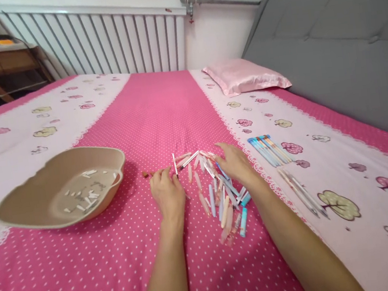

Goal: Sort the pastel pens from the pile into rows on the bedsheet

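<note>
My left hand is closed with its fingers curled low over the bedspread. A thin white stick with a dark lower end, like a pen refill, stands up between its thumb and forefinger. A small brown piece pokes out to the left of the fingers. My right hand reaches over the far right edge of a pile of loose pen parts, thumb and forefinger apart. A blue piece lies just under it, partly hidden. Pink, white and pale blue barrels and caps make up the pile.
A beige basin with small white pieces stands at the left. To the right lie a row of blue and orange pens and several pale pens. Farther back are a pink pillow, grey headboard and white radiator.
</note>
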A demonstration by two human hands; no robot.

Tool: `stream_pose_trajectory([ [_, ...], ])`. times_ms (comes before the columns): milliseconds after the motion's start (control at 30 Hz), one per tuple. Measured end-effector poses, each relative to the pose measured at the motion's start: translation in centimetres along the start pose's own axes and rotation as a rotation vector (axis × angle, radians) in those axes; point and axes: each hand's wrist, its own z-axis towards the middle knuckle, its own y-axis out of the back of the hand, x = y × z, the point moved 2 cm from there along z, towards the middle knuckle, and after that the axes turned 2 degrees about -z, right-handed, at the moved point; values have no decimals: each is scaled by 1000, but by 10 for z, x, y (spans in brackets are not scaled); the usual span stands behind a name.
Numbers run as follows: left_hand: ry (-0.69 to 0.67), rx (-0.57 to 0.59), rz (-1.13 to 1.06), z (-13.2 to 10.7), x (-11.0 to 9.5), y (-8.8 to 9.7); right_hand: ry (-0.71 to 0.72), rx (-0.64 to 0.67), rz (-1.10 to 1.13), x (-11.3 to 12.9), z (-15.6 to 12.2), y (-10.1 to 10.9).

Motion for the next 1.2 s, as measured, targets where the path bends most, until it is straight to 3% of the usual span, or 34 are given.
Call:
stream_pose_trajectory([
  [200, 34, -23, -55, 0, 6, 3, 168, 101, 72, 32, 23, -27],
  [367, 23, -35, -88, -1, 1, 6, 567, 94, 89, 46, 22, -60],
  [467, 46, -35, -108, -1, -1, 11, 628, 47, 5, 45, 18, -69],
  [633, 136, -5, -206, 4, 4, 21, 599, -17, -152, 41, 18, -71],
  [767, 276, 53, -475, 5, 9, 20, 606, -47, -151, 44, 18, -65],
  [933, 542, 37, -949, 4, 3, 21, 639, -155, 148, 59, 9, -40],
  [1000, 641, 88, -1084, 3, -2, 22, 661, -186, 277, 65, 4, -33],
  [1100, 781, 255, -1281, 2, -7, 21, 737, -144, 363, 72, -1, -35],
  [1200, 822, 264, -1390, 3, -7, 20, 799, -55, 404, 74, -3, -42],
])
